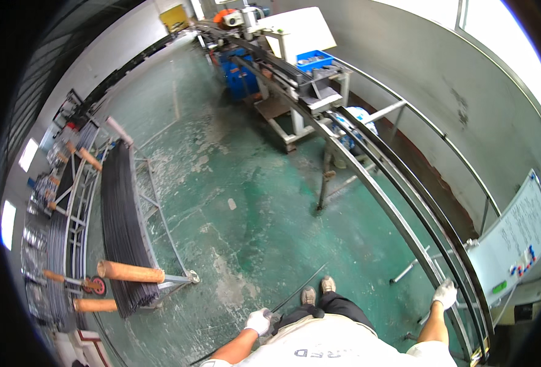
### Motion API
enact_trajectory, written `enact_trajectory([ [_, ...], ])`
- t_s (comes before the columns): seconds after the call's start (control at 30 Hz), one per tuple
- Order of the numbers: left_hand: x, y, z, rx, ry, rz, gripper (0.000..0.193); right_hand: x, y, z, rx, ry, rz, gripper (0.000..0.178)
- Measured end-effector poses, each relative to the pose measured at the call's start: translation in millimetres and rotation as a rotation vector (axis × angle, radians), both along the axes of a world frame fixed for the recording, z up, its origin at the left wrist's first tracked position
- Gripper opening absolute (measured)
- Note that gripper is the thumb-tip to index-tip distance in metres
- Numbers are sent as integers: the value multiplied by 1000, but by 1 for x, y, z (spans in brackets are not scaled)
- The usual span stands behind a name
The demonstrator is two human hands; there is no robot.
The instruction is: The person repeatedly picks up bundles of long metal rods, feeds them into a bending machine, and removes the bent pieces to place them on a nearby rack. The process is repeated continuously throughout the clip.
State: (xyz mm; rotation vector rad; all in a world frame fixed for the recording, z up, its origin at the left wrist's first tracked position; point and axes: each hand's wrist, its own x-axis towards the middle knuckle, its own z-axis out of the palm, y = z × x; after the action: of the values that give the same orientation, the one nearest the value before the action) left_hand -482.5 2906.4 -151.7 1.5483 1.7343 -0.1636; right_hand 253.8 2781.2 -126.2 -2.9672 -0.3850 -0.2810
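My left hand (258,321), in a white glove, is down by my left hip. Its fingers are closed round a long thin dark rod (300,286), which slants past my shoes and runs back behind my forearm. To my right, my gloved right hand (445,295) rests on the grey metal rail (399,219) of a long feed rack, its fingers curled over it. Long dark bars (426,211) lie lengthwise along that rack, just beyond the right hand.
The rack leads to a machine (240,21) with an orange guard at the back. A blue tray (314,60) and a blue drum (240,76) are near it. At left, dark rods (123,226) fill a stand with orange-brown posts (133,272). A whiteboard (515,229) stands at right.
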Motion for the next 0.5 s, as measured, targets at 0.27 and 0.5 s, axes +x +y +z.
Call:
enact_trajectory([
  [0.27,-24,-23,8,-11,43,327,43,-128,97,-8,529,-180,505,44],
  [0.5,8,-29,8,134,-109,448,37,-299,241,21,567,1042,798,58],
])
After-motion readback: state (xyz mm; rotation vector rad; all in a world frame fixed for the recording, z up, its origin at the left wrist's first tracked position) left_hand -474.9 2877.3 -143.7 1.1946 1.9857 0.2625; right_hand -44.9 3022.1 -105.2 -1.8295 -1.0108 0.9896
